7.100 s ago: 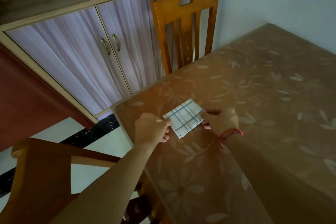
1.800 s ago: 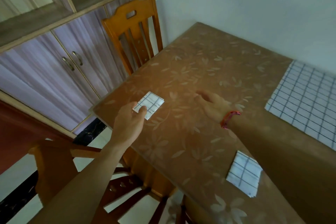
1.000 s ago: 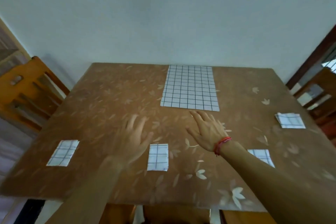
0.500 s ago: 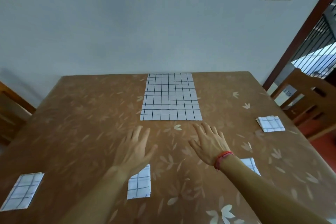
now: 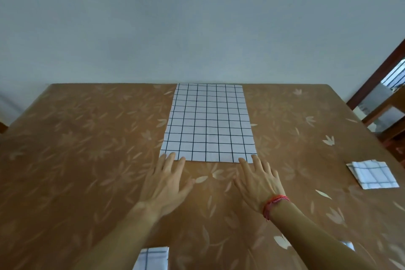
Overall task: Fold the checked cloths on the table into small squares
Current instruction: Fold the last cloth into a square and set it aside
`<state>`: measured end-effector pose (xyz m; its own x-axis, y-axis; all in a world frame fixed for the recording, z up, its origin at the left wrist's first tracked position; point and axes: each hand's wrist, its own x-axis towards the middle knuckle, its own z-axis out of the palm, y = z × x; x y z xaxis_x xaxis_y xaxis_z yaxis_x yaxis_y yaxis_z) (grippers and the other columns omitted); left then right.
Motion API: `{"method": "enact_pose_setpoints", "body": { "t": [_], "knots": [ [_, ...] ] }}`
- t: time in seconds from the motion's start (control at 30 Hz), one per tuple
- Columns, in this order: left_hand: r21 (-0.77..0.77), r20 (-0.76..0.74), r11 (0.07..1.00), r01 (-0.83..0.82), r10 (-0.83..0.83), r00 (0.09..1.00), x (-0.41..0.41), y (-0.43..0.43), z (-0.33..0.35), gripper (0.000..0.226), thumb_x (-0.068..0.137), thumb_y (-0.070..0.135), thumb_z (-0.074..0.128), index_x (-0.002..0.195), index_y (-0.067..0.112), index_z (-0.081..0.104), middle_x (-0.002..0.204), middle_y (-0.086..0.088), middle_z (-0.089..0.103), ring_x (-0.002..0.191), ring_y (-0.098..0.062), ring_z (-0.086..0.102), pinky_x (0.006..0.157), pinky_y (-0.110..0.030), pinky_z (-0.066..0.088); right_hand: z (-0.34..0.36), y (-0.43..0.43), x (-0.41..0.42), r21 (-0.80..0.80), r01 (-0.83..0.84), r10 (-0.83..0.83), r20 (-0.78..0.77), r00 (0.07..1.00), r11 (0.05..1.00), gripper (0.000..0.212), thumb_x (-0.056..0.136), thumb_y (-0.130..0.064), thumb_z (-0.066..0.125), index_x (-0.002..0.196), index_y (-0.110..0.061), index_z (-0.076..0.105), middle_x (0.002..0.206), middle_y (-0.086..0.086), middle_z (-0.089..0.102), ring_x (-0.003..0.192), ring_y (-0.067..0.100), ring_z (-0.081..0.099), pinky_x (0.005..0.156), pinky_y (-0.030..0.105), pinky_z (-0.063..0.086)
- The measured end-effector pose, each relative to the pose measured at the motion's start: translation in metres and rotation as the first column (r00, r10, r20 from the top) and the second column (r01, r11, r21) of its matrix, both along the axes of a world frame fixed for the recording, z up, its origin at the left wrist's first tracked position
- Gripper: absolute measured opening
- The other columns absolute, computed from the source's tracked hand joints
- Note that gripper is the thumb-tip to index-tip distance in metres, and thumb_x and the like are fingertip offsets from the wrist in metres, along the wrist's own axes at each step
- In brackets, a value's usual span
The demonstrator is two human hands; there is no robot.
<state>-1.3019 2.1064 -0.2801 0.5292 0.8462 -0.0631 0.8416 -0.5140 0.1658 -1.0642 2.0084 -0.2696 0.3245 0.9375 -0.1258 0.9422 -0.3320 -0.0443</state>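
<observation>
The left hand and the left forearm behind it are bare down to the bottom edge of the view, and both look slightly blurred. The right forearm is bare as well. At the wrist just behind the right hand sits a thin red cord bracelet. It appears to be wound in more than one strand. A short loose end of the same cord hangs on the thumb side.

No readable text, label, brand, number or sign shows on anything here.
</observation>
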Motion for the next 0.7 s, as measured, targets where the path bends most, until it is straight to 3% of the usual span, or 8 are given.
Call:
{"method": "enact_pose_setpoints", "body": {
  "t": [0.17, 0.4, 0.57, 0.7],
  "knots": [
    [-0.006, -0.063, 1.000, 0.016, -0.017, 0.998, 0.021, 0.037, -0.035, 0.072, 0.091, 0.068, 0.024, 0.150, 0.027, 0.022, 0.160, -0.008, 0.013, 0.147, -0.026, 0.010, 0.113, -0.045, 0.030, -0.041, 0.029, 0.019, -0.029, 0.000, -0.001, -0.030, 1.000, 1.000, 0.055, 0.095, -0.053, 0.030, 0.146, -0.033, 0.022, 0.156, 0.008, 0.019, 0.141, 0.031, 0.023, 0.105, 0.046, 0.032],
    [-0.143, -0.149, 0.987, -0.070, 0.048, 0.988, 0.027, 0.055, -0.065, 0.074, 0.089, 0.072, 0.028, 0.152, 0.036, 0.013, 0.162, -0.012, -0.003, 0.149, -0.031, -0.005, 0.117, -0.048, 0.017, -0.076, 0.048, 0.031, -0.091, 0.020, -0.029, -0.096, 0.995, 0.996, 0.063, 0.096, -0.062, 0.022, 0.152, -0.038, 0.005, 0.162, 0.014, 0.003, 0.150, 0.033, 0.002, 0.115, 0.047, 0.021],
    [-0.089, -0.191, 0.994, -0.060, 0.042, 0.981, 0.020, 0.050, -0.071, 0.073, 0.091, 0.069, 0.025, 0.153, 0.034, 0.009, 0.162, -0.011, 0.003, 0.148, -0.030, 0.001, 0.119, -0.046, 0.016, -0.083, 0.043, 0.029, -0.091, 0.002, -0.005, -0.027, 1.000, 0.996, 0.060, 0.097, -0.058, 0.020, 0.152, -0.034, 0.012, 0.161, 0.017, 0.011, 0.148, 0.033, 0.006, 0.114, 0.044, 0.021],
    [-0.011, -0.122, 0.999, -0.032, 0.031, 0.992, 0.018, 0.043, -0.070, 0.064, 0.097, 0.055, 0.030, 0.152, 0.023, 0.024, 0.159, -0.007, 0.018, 0.147, -0.025, 0.011, 0.114, -0.041, 0.025, -0.083, 0.040, 0.026, -0.023, 0.007, -0.006, 0.032, 0.999, 1.000, 0.052, 0.095, -0.051, 0.029, 0.142, -0.028, 0.035, 0.147, 0.011, 0.037, 0.136, 0.029, 0.031, 0.107, 0.040, 0.030]
  ]
}}
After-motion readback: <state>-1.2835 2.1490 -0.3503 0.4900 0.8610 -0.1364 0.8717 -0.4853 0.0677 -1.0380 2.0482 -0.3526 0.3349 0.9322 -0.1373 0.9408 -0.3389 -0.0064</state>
